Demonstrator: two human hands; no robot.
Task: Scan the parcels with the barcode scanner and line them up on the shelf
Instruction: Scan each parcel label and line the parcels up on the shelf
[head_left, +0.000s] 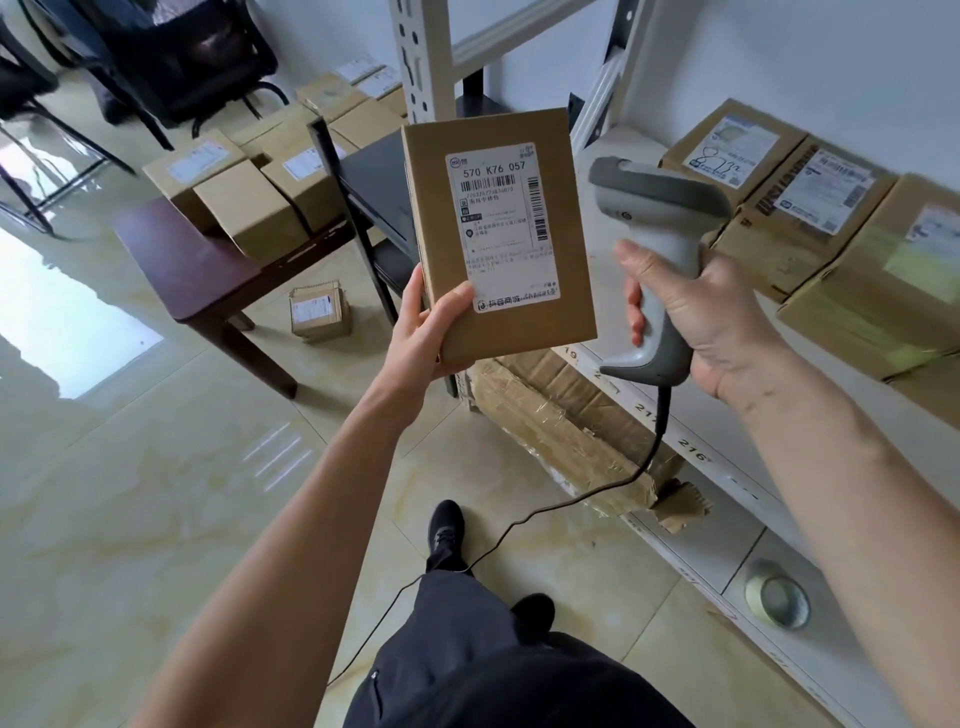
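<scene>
Mid-frame, the left hand (423, 325) pinches the parcel (496, 234) by its bottom corner; it looks light, stiff. Right hand (711, 317) clenches the scanner (657, 249).

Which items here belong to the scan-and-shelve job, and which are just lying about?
Job: held parcel in left hand; barcode scanner in right hand; parcels on shelf; parcels on the low table; shelf.
Lying about: tape roll; office chair; small box on floor.
</scene>
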